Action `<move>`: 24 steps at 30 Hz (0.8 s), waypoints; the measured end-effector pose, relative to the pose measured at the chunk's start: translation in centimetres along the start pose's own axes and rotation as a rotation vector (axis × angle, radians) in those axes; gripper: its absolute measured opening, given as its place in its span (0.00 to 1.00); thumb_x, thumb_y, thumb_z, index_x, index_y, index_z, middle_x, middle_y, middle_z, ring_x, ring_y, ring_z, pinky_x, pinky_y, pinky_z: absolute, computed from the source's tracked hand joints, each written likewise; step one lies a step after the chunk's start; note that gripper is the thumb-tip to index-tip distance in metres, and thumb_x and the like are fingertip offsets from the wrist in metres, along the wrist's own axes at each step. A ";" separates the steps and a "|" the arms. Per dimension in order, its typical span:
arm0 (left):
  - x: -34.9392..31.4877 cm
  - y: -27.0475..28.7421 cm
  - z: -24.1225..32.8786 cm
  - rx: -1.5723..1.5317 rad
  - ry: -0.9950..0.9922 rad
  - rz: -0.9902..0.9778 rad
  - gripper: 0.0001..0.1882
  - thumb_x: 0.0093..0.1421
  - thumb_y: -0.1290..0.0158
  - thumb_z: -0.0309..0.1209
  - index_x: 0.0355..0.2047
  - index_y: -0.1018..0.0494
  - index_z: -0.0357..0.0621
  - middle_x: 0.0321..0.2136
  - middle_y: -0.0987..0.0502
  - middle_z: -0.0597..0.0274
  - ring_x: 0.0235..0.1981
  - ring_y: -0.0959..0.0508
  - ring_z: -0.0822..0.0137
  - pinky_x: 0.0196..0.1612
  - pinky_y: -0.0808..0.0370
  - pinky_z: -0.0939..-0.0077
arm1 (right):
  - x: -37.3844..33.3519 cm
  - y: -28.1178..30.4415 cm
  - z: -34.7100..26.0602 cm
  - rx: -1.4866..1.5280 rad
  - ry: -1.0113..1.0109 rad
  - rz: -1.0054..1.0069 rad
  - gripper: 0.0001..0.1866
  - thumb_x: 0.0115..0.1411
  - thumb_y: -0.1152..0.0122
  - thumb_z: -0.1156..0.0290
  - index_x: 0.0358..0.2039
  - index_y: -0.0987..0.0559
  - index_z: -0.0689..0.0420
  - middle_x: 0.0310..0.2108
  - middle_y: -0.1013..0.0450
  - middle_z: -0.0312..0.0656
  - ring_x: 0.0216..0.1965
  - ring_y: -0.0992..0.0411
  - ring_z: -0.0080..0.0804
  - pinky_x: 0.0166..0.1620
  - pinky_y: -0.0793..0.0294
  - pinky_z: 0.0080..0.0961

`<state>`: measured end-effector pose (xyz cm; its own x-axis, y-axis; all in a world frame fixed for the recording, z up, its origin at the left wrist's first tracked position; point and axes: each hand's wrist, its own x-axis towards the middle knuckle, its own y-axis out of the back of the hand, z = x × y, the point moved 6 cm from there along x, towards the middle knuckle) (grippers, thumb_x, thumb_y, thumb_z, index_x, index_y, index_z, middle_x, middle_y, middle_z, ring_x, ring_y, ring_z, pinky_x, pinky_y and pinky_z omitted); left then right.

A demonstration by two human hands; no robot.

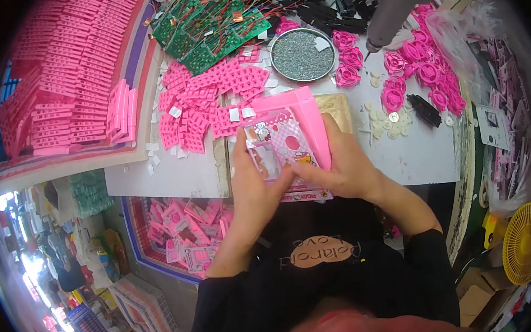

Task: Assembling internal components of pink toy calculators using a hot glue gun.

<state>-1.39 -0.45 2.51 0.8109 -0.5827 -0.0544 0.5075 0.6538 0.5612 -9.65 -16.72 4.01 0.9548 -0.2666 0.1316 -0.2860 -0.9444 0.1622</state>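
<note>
Left hand [255, 182]: grips the pink packet's [279, 146] left edge.
Right hand [343, 166]: clasps the packet's right side.
Round tray [302, 55]: beyond the packet, on the bench [414, 154].

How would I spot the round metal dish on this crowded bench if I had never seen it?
Start at the white worktable and look to its far edge, just right of the heap of green circuit boards. There sits the round metal dish, shallow and filled with tiny grey bits. It is the only silver-grey, round container among the pink plastic parts and pink rose-shaped pieces around it.
</note>
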 end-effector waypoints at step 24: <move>2.8 0.2 -4.1 -0.625 -0.081 0.324 0.17 0.76 0.60 0.38 0.55 0.33 0.39 0.41 0.24 0.64 0.36 0.24 0.78 0.39 0.25 0.81 | -2.9 -1.4 5.3 0.592 -0.398 -0.212 0.34 0.58 0.31 0.80 0.64 0.34 0.63 0.56 0.26 0.45 0.52 0.24 0.28 0.55 0.23 0.27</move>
<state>2.17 0.09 -0.89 0.9374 -0.3304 0.1100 0.3364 0.9408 -0.0414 -11.60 -15.67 -1.77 0.9740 -0.0108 -0.2263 -0.1084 -0.8993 -0.4238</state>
